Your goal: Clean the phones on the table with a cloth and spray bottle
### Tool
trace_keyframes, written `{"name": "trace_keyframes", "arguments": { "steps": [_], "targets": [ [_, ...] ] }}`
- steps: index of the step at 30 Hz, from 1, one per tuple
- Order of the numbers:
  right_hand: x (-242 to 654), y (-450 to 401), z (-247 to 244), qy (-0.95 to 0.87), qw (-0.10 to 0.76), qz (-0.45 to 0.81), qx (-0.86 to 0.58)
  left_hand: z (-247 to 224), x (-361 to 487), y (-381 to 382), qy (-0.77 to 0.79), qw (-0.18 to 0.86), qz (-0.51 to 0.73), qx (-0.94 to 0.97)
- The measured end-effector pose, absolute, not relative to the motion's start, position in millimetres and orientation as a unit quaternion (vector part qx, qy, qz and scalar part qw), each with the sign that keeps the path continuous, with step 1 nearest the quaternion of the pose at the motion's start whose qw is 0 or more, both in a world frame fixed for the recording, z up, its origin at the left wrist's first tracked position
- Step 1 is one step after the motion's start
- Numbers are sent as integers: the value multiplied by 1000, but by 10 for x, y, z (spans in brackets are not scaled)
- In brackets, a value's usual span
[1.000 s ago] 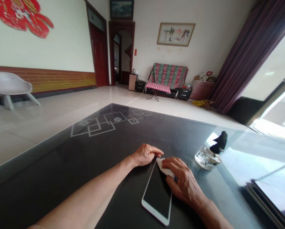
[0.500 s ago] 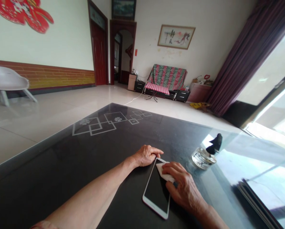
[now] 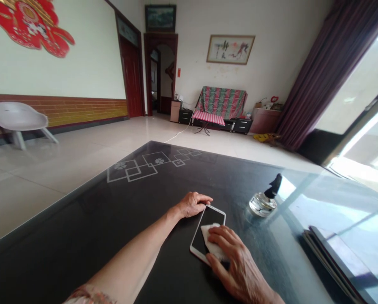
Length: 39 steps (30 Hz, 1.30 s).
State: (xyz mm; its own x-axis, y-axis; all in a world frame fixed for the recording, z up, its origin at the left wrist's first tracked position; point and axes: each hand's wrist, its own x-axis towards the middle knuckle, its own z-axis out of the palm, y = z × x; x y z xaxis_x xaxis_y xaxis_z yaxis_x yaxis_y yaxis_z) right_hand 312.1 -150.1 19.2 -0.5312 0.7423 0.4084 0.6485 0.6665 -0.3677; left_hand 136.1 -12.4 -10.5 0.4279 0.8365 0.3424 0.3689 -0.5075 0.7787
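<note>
A white-framed phone (image 3: 201, 240) with a dark screen lies face up on the dark glossy table (image 3: 119, 219). My right hand (image 3: 235, 257) presses a folded white cloth (image 3: 209, 236) onto the lower half of the screen and covers the phone's lower right part. At the phone's top left corner rests my left hand (image 3: 193, 204), its index finger stretched out past the top edge and the other fingers partly curled; it holds nothing.
A clear spray bottle (image 3: 263, 204) with a black nozzle stands right of the phone. Dark flat items (image 3: 334, 261) lie stacked at the table's right. Beyond are a white chair (image 3: 20, 117) and a cloth-covered object (image 3: 222, 102).
My right hand and the cloth have slid down the screen, from near its top to the lower half. My left hand stays at the top corner. The view has shifted slightly.
</note>
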Motion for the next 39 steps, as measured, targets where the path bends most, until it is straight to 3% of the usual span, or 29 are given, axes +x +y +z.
{"name": "trace_keyframes", "arguments": {
  "steps": [18,33,39],
  "targets": [
    [3281,-806,14,-856,305,49,-415,-194,1357,35,354,342,366,790],
    [3054,-1255,242,-897,288,155,-298,-222,1360,57,363,366,359,778],
    [3146,-1083,137,-886,315,91,-329,-226,1365,55,366,365,361,776]
  ]
}}
